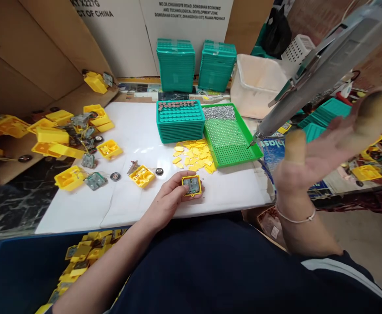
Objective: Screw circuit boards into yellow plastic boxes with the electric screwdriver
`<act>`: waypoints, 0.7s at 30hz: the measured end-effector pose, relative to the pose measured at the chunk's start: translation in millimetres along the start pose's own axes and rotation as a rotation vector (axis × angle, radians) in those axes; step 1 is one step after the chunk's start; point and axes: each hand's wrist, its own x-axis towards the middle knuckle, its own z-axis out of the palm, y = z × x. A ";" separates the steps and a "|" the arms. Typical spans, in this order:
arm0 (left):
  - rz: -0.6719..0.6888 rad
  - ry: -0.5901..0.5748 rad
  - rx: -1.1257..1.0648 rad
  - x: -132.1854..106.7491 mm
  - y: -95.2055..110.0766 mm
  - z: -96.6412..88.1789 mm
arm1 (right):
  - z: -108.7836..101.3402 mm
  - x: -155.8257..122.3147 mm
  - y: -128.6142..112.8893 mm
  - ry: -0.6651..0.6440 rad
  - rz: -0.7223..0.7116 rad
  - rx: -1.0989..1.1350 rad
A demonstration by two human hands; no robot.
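My left hand (174,194) is closed around a small yellow plastic box (200,188) near the table's front edge, its thumb on the green circuit board (192,184) set inside. My right hand (315,161) is raised at the right, blurred, with fingers spread and yellowish covers on the thumb and a finger. Beside and above it, apparently apart from the palm, hangs a grey power screwdriver (295,91). Its thin bit points down over the green perforated tray (233,150), which has small silver screws (220,112) at its far end.
Small yellow plates (195,155) lie in a pile beside stacked teal trays (180,126) with round cells in the top row. Yellow boxes with wired boards and speakers (115,176) spread across the left. A white bin (256,83) stands behind; a blue container (17,270) sits below left.
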 end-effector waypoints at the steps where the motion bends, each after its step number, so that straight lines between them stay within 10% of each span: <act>1: -0.015 0.004 -0.001 0.7 1.1 2.4 | -4.5 10.3 7.6 0.065 -0.035 0.048; 7: -0.106 -0.037 -0.029 15.9 -0.9 23.4 | 2.5 48.0 56.9 -0.292 0.180 0.288; 21: -0.165 -0.008 -0.081 25.1 -1.6 28.8 | 49.6 46.4 97.3 -0.081 0.343 0.229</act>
